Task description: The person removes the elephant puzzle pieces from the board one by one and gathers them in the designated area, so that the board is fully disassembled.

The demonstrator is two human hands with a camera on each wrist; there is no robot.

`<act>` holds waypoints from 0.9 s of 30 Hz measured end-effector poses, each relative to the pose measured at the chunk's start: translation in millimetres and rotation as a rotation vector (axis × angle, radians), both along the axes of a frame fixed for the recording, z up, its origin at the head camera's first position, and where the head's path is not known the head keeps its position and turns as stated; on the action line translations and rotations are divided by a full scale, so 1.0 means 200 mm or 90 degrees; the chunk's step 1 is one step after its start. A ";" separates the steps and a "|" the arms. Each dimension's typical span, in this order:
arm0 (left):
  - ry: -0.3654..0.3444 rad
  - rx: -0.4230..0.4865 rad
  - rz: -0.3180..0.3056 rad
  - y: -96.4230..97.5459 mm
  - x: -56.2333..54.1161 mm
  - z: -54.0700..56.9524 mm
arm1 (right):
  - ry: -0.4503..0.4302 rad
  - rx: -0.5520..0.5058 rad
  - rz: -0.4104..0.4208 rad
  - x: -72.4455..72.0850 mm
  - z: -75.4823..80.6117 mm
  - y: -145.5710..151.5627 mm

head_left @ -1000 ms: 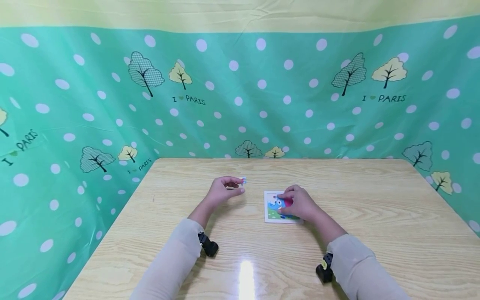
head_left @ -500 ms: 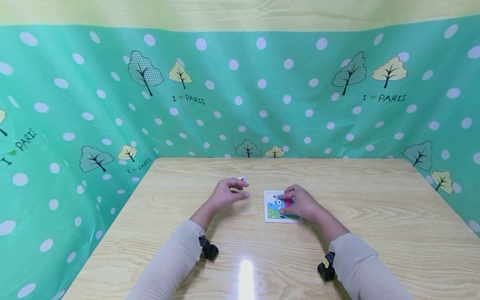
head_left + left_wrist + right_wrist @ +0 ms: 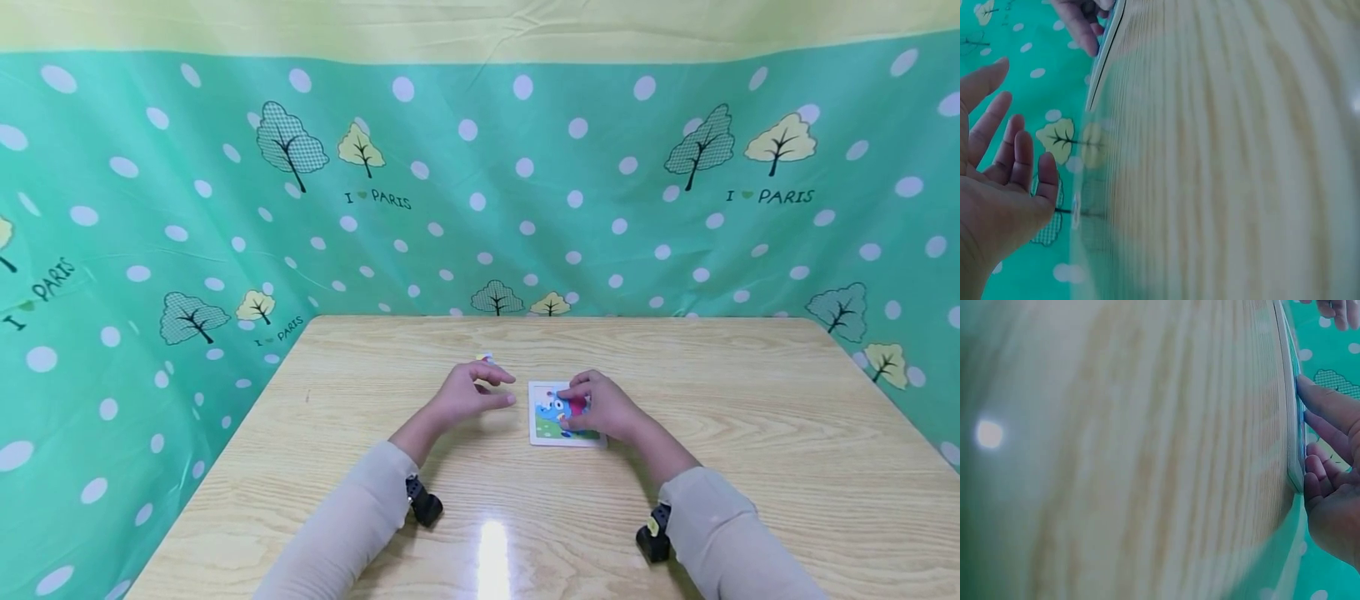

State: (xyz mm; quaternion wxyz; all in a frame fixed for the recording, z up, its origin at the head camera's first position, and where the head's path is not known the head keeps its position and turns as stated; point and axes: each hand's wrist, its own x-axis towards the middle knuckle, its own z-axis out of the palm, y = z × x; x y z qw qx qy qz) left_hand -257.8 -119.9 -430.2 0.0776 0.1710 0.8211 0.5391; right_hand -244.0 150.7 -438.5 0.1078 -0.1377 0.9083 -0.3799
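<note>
A square picture puzzle (image 3: 547, 429) in a white frame lies on the table, showing a blue cartoon elephant in red on green ground. My right hand (image 3: 606, 407) is over its right part, thumb and fingertips resting apart on the picture and covering some of it. In the right wrist view the thumb (image 3: 1329, 406) touches the puzzle's face, seen edge-on. My left hand (image 3: 474, 395) hovers left of the puzzle, holding nothing, with thumb and fingers spread toward it. Just behind that hand lies a small colourful puzzle piece (image 3: 485, 357), partly hidden by it.
The wooden table (image 3: 750, 400) reaches back to a green dotted curtain (image 3: 525, 208) printed with trees. A black wrist camera (image 3: 425, 502) sits at the left cuff and another black camera (image 3: 654, 535) at the right cuff.
The left hand has let go of the small piece, leaving it on the table, and moved right and nearer toward the puzzle. The right hand has stayed nearly still.
</note>
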 end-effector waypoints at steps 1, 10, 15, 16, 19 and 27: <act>-0.002 -0.005 -0.006 0.01 0.00 0.00 | -0.002 0.001 -0.002 0.00 0.00 0.00; -0.002 -0.049 -0.060 0.07 0.01 0.01 | -0.014 0.002 -0.003 0.00 0.02 0.01; -0.004 -0.075 -0.080 0.09 0.01 0.01 | -0.015 0.002 0.007 0.01 0.02 0.01; 0.000 -0.081 -0.085 0.10 0.01 0.01 | -0.015 0.003 0.009 0.01 0.02 0.02; 0.009 -0.104 -0.094 0.11 0.01 0.00 | -0.016 0.001 0.009 0.00 0.02 0.01; 0.024 -0.150 -0.106 0.16 0.00 -0.02 | -0.024 0.000 0.004 0.00 0.01 0.01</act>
